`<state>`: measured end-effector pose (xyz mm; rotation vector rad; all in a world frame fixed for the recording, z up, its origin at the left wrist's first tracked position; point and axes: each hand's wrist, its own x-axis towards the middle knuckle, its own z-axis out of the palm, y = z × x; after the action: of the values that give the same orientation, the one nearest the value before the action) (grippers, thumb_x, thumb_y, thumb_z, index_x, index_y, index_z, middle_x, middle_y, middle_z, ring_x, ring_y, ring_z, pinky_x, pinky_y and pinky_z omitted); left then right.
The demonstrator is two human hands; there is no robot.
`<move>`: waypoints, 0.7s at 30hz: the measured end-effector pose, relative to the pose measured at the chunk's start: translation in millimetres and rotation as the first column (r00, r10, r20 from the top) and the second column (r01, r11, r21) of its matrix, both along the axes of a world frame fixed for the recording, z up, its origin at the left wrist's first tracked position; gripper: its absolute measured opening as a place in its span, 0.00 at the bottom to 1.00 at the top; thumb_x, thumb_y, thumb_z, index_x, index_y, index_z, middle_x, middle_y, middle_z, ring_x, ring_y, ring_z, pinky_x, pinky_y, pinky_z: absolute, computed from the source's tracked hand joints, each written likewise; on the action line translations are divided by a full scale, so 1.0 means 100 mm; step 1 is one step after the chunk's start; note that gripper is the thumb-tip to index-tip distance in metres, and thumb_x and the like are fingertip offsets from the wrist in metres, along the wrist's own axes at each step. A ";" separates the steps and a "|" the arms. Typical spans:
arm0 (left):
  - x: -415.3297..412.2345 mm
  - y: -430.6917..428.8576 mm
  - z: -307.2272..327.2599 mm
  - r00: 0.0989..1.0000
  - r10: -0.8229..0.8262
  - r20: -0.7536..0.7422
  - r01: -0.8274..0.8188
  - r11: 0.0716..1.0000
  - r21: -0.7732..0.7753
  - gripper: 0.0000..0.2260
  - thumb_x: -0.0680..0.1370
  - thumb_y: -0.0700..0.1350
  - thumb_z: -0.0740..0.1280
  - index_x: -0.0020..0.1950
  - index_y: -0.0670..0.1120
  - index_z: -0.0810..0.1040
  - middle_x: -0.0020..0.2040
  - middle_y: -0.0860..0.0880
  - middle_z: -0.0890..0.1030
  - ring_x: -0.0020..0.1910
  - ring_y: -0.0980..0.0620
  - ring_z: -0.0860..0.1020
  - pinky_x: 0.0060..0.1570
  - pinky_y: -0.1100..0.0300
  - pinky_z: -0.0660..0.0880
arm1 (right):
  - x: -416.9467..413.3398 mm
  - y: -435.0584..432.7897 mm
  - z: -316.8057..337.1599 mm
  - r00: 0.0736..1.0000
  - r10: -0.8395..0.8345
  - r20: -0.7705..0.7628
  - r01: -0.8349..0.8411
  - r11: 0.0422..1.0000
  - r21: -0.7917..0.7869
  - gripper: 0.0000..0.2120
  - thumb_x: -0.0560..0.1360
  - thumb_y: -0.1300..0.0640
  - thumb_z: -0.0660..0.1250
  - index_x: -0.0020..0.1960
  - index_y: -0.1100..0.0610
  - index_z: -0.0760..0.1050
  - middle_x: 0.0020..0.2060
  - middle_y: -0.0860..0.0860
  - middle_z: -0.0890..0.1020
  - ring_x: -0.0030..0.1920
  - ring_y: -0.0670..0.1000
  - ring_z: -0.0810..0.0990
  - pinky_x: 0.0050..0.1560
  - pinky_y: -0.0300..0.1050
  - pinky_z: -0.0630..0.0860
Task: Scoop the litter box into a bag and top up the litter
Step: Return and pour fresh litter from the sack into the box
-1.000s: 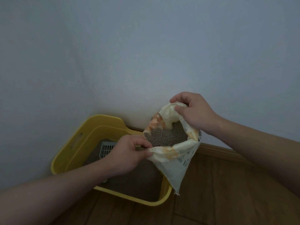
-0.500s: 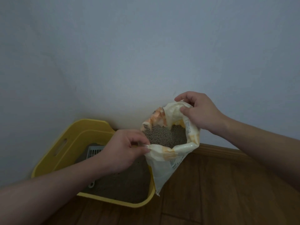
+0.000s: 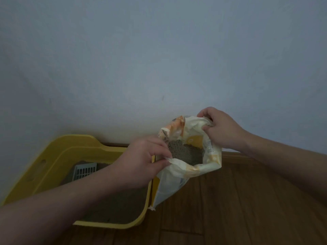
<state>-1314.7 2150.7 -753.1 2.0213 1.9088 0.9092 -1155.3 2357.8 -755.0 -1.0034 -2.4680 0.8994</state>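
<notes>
View from a head cam, looking down at a dim corner w/ two bare forearms reaching in. Both hands are holding a cream-and-orange litter bag (image 3: 177,181) open at its mouth, up off the floor. The left hand (image 3: 141,161) is pinching the near-left edge of the bag's rim btwn thumb & curled fingers. The right hand (image 3: 221,129) is gripping the far-right edge of the rim, fingers curled over bunched plastic. Inside the bag, grey granular litter (image 3: 185,153) is showing, filling the lower part. The bag's bottom corner is hanging down just beside the right-hand wall of a yellow litter box (image 3: 53,156), overlapping it in the view; whether they touch is unclear. The box is sitting on a wood floor (image 3: 247,200) against a pale blue-grey wall (image 3: 159,59), w/ a layer of grey-brown box litter (image 3: 120,206) inside. A pale slotted scoop (image 3: 85,170) is lying in the box's back-left area, partly hidden behind the left forearm. A wooden baseboard (image 3: 235,153) is running along the wall behind the bag.
</notes>
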 end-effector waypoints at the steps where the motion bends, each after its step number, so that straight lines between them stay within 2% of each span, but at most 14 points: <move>1: 0.02 0.02 -0.02 1.000 -0.011 -0.008 0.011 1.000 0.003 0.03 0.74 0.43 0.73 0.45 0.51 0.85 0.44 0.59 0.80 0.48 0.61 0.77 0.48 0.59 0.77 | 0.04 0.01 -0.02 1.000 0.000 0.008 0.000 1.000 -0.002 0.14 0.77 0.64 0.64 0.57 0.48 0.71 0.52 0.47 0.77 0.53 0.49 0.76 0.48 0.41 0.69; 4: 0.06 0.08 -0.10 0.999 -0.049 -0.016 0.049 0.999 0.004 0.03 0.74 0.42 0.73 0.45 0.50 0.85 0.44 0.58 0.80 0.47 0.61 0.77 0.47 0.64 0.76 | 0.14 0.05 -0.10 1.000 -0.004 0.022 0.004 1.000 -0.003 0.14 0.77 0.64 0.64 0.57 0.49 0.71 0.52 0.47 0.78 0.52 0.48 0.76 0.48 0.41 0.69; 9: 0.16 0.19 -0.27 0.990 -0.118 -0.080 0.118 0.993 -0.015 0.03 0.74 0.43 0.73 0.46 0.49 0.85 0.43 0.57 0.80 0.47 0.63 0.75 0.48 0.70 0.71 | 0.26 0.14 -0.18 0.999 -0.039 0.034 0.039 0.999 -0.014 0.14 0.72 0.66 0.66 0.53 0.50 0.73 0.47 0.45 0.78 0.46 0.46 0.77 0.39 0.36 0.69; 14: 0.20 0.20 -0.47 0.986 -0.138 -0.089 0.131 0.988 -0.076 0.03 0.74 0.44 0.72 0.47 0.49 0.85 0.44 0.57 0.81 0.48 0.64 0.73 0.48 0.74 0.68 | 0.31 0.18 -0.33 0.998 -0.036 0.047 0.037 0.999 -0.022 0.14 0.70 0.66 0.66 0.51 0.51 0.74 0.42 0.43 0.78 0.42 0.44 0.77 0.37 0.38 0.70; 16: 0.21 0.19 -0.59 0.984 -0.160 -0.083 0.150 0.983 -0.107 0.03 0.75 0.44 0.71 0.47 0.49 0.85 0.45 0.56 0.80 0.48 0.64 0.72 0.49 0.73 0.67 | 0.33 0.17 -0.44 0.998 -0.013 0.058 0.014 0.999 -0.029 0.15 0.70 0.67 0.66 0.51 0.50 0.74 0.42 0.42 0.78 0.42 0.42 0.77 0.37 0.36 0.70; 21: 0.21 0.14 -0.84 0.981 -0.168 -0.096 0.149 0.972 -0.180 0.06 0.76 0.45 0.69 0.50 0.49 0.84 0.47 0.55 0.80 0.50 0.60 0.74 0.51 0.65 0.73 | 0.37 0.16 -0.71 0.995 0.036 0.096 -0.031 0.998 -0.050 0.13 0.71 0.66 0.67 0.50 0.50 0.74 0.40 0.42 0.79 0.40 0.42 0.77 0.36 0.36 0.70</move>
<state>-1293.8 2164.4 -836.8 2.1223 1.7782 0.5843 -1118.3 2373.8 -826.2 -1.0484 -2.5615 0.9464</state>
